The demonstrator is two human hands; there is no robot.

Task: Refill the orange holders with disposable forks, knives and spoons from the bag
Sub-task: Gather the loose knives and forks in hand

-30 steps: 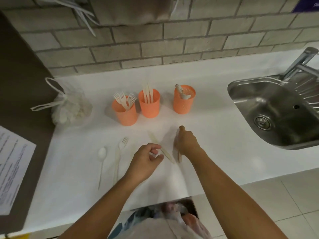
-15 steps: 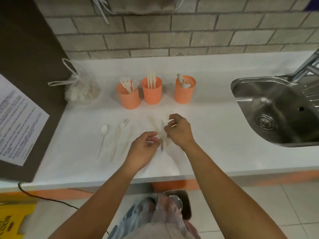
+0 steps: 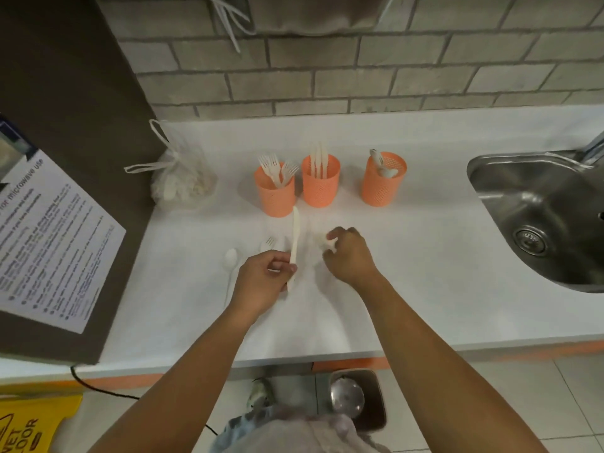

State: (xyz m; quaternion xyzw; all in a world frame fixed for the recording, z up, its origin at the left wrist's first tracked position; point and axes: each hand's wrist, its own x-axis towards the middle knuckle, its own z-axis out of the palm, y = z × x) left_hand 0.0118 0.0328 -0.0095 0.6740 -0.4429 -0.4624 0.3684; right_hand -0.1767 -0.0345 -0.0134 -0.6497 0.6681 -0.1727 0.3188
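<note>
Head view: my left hand (image 3: 266,279) grips a knife (image 3: 295,237) at mid-frame, tip toward the holders (image 3: 319,188) above. My right hand (image 3: 348,255) pinches something pale I cannot identify. Bag (image 3: 181,184) sits upper left on the worktop (image 3: 425,256).

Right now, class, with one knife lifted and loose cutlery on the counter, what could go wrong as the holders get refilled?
1. The left hand pinches the knife near its handle end only; it could slip.
2. Its tip points toward the fork holder, not the knife holder: a mix-up is possible.
3. The left arm could knock the spoon and fork lying beside it.
</note>
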